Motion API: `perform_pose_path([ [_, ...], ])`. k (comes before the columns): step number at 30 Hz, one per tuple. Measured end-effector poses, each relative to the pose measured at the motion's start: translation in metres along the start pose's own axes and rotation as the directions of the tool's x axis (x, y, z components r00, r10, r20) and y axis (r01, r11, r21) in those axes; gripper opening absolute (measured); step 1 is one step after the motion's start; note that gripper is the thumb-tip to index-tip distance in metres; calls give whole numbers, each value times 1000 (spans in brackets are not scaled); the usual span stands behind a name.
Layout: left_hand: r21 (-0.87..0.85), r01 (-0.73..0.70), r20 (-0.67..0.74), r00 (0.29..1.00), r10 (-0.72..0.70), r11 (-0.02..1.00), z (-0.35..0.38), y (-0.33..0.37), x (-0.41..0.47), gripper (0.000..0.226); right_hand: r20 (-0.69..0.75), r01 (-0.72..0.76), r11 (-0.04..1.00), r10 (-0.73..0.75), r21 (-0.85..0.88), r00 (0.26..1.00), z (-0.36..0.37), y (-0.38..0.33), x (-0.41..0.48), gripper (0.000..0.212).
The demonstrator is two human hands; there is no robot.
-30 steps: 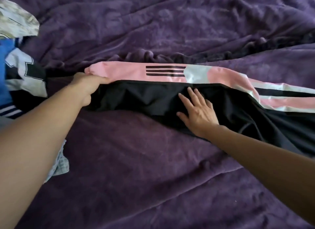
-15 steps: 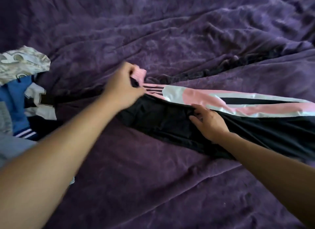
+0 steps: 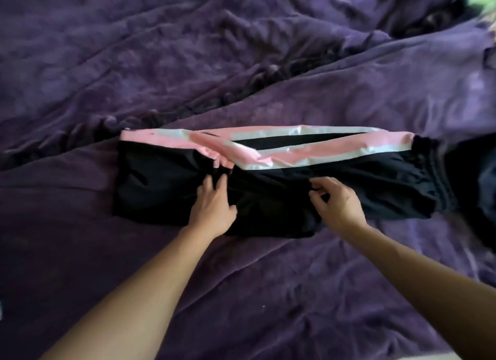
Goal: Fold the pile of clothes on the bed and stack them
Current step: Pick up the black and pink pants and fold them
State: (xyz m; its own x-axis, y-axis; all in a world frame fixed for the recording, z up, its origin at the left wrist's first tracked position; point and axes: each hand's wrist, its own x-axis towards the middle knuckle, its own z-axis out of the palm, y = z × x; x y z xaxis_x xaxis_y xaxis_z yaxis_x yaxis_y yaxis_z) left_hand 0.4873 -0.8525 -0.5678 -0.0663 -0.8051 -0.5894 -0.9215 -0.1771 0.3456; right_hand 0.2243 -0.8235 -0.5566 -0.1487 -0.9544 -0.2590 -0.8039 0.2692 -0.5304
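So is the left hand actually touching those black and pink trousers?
Touching. The head view shows the left hand lying flat on the trousers, its straight fingers resting on the black fabric with no gap.

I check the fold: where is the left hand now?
Head view, centre: the left hand rests on the black trousers, left of the right hand.

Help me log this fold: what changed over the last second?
The left hand carried the pink cuff end of the black track trousers with pink and white side stripes rightward, laid it over the middle and let go; it now rests flat there. The right hand, flat before, now pinches the black fabric. The trousers still lie on the purple plush blanket.
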Motion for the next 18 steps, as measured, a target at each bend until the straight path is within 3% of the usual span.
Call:
perform_pose_path([
  [3, 121, 71, -38, 997, -67, 990, 5, 19, 1, 80, -241, -80, 986, 43, -147, 969, -56, 40, 20, 36],
  [5, 226, 120, -38, 993, -114, 967, 12, 31, 3, 81, -320, -231, 953, 161, -196, 934, -88, 71, 38, 51],
  [8, 377, 167, -46, 986, -162, 911, 25, 45, 6, 78, -229, -544, 838, 524, -33, 821, -115, 112, 57, 83],
  [10, 419, 197, -59, 980, -190, 886, 31, 50, 8, 76, -109, -646, 759, 651, 81, 752, -121, 131, 62, 97],
  [15, 475, 223, -70, 974, -216, 851, 28, 53, 10, 73, 100, -612, 680, 632, 404, 769, -138, 134, 55, 53],
  [18, 482, 204, -72, 978, -193, 852, 20, 53, 4, 66, 42, -481, 769, 513, 420, 857, -158, 99, 46, 46],
])
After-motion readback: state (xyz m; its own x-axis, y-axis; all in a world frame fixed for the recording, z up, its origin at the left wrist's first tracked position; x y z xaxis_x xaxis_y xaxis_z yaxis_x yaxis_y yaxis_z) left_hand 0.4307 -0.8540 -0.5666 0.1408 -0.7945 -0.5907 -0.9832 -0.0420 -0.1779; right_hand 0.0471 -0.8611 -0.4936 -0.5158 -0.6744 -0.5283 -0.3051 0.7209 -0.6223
